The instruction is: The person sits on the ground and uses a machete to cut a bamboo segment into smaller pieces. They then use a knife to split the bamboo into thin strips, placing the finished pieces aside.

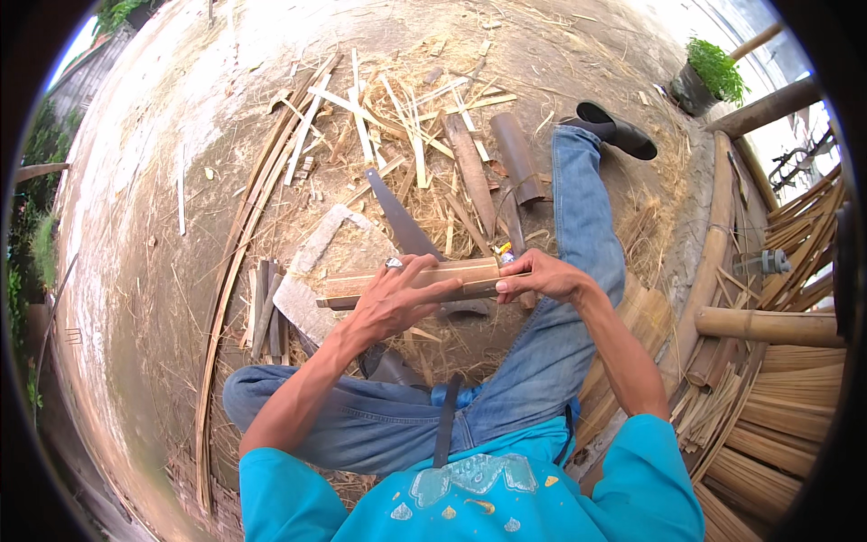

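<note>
In front of my lap a short length of split bamboo (348,286) lies level between my hands, pale on top and dark along its near edge. My left hand (397,294) is laid over its middle, gripping it, with a ring on one finger. At the right end, my right hand (542,277) pinches the piece between thumb and fingers. Whether it is one piece or several stacked together, I cannot tell. Just beyond, a handsaw (402,217) points away from me, its lower blade partly hidden by the bamboo. A pale stone slab (316,248) sits under and left of the work.
Beyond the slab, thin bamboo strips (415,135) and shavings litter the ground. A dark bamboo tube (517,155) lies near my outstretched leg. Long strips (237,244) run along the left. Bamboo poles (768,325) and bundled slats (786,406) stand at right, with a potted plant (709,77) farther back.
</note>
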`<state>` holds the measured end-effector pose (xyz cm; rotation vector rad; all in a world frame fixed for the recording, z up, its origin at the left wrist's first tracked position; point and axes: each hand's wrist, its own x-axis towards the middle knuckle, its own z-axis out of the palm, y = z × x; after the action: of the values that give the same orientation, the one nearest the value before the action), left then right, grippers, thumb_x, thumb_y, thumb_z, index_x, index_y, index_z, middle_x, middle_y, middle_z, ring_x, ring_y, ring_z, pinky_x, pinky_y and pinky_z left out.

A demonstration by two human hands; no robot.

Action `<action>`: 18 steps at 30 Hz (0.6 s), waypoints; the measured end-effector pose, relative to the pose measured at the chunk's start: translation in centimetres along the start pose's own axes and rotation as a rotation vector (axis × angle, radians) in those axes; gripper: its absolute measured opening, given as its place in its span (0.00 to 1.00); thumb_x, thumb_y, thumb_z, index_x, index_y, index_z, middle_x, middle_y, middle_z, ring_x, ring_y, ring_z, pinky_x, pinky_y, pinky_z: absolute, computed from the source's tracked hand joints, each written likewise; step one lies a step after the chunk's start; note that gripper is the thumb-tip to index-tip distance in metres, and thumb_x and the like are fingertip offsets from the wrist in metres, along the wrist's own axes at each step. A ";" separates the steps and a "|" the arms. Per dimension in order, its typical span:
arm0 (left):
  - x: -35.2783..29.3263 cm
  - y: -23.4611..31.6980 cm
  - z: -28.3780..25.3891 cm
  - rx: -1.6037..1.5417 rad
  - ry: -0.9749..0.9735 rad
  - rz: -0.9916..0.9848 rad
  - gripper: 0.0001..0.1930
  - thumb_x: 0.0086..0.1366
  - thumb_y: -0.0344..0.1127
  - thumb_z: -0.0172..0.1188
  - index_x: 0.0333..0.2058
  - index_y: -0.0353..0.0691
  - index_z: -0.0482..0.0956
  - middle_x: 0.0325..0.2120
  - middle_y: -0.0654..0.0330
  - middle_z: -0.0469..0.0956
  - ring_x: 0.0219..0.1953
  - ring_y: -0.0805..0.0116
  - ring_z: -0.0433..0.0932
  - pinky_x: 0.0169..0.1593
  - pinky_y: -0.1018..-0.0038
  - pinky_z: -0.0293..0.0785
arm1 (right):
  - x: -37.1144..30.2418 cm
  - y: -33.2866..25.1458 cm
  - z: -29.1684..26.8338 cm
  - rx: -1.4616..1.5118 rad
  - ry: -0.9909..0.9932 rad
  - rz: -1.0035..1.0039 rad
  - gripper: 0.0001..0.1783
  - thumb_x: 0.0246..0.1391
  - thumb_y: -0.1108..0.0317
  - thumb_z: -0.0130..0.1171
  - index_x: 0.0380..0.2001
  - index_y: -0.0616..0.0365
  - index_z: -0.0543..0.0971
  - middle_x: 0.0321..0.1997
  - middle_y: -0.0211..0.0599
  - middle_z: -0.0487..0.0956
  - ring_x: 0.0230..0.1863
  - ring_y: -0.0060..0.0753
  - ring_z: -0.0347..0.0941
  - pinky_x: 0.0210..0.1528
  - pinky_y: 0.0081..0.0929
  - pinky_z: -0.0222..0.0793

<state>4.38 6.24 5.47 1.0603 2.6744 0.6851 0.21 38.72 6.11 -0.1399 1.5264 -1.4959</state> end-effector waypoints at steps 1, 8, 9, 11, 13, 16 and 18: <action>0.0 -0.1 0.1 -0.003 0.009 0.007 0.31 0.63 0.41 0.69 0.64 0.71 0.74 0.59 0.59 0.68 0.54 0.55 0.77 0.55 0.58 0.73 | -0.1 -0.1 0.1 -0.008 0.004 0.000 0.19 0.62 0.61 0.69 0.46 0.66 0.86 0.37 0.38 0.87 0.41 0.26 0.83 0.49 0.25 0.80; -0.1 0.2 0.1 -0.017 -0.014 -0.024 0.32 0.63 0.40 0.70 0.64 0.74 0.74 0.60 0.60 0.67 0.58 0.58 0.73 0.57 0.58 0.72 | -0.2 -0.3 0.2 -0.008 0.004 -0.003 0.19 0.62 0.61 0.69 0.46 0.66 0.86 0.37 0.38 0.86 0.42 0.27 0.83 0.49 0.25 0.80; 0.0 0.1 0.2 -0.023 -0.013 -0.021 0.32 0.62 0.40 0.70 0.65 0.74 0.73 0.60 0.60 0.67 0.59 0.58 0.72 0.57 0.58 0.71 | -0.2 -0.2 0.2 -0.008 0.000 -0.005 0.19 0.62 0.61 0.69 0.46 0.67 0.86 0.37 0.38 0.86 0.42 0.27 0.84 0.49 0.25 0.81; 0.0 0.2 0.2 -0.022 -0.023 -0.023 0.33 0.62 0.40 0.70 0.65 0.74 0.73 0.61 0.61 0.67 0.60 0.58 0.71 0.58 0.58 0.71 | -0.3 -0.1 0.1 -0.006 0.000 -0.006 0.19 0.61 0.60 0.69 0.46 0.67 0.86 0.37 0.38 0.86 0.42 0.27 0.84 0.49 0.25 0.81; -0.1 0.1 0.3 -0.038 -0.026 -0.022 0.34 0.63 0.39 0.69 0.65 0.76 0.71 0.61 0.60 0.66 0.59 0.57 0.73 0.58 0.55 0.70 | -0.3 0.0 0.1 -0.007 -0.001 -0.003 0.19 0.61 0.60 0.70 0.46 0.67 0.86 0.37 0.39 0.86 0.42 0.28 0.84 0.49 0.25 0.81; -0.1 0.1 0.4 -0.045 -0.049 -0.031 0.36 0.63 0.38 0.68 0.67 0.79 0.68 0.64 0.58 0.64 0.59 0.55 0.74 0.59 0.51 0.69 | -0.3 0.1 0.0 -0.012 -0.003 0.002 0.19 0.62 0.60 0.70 0.46 0.67 0.86 0.37 0.39 0.86 0.42 0.28 0.84 0.49 0.26 0.81; -0.1 0.4 0.3 0.004 -0.103 -0.059 0.39 0.61 0.37 0.71 0.68 0.79 0.67 0.67 0.60 0.63 0.64 0.56 0.70 0.62 0.55 0.70 | -0.3 0.3 -0.1 -0.013 -0.006 0.001 0.19 0.62 0.60 0.70 0.46 0.67 0.85 0.38 0.39 0.86 0.42 0.28 0.84 0.49 0.26 0.81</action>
<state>4.77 6.49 5.41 0.9861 2.6091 0.5976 0.42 39.06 5.99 -0.1506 1.5314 -1.4840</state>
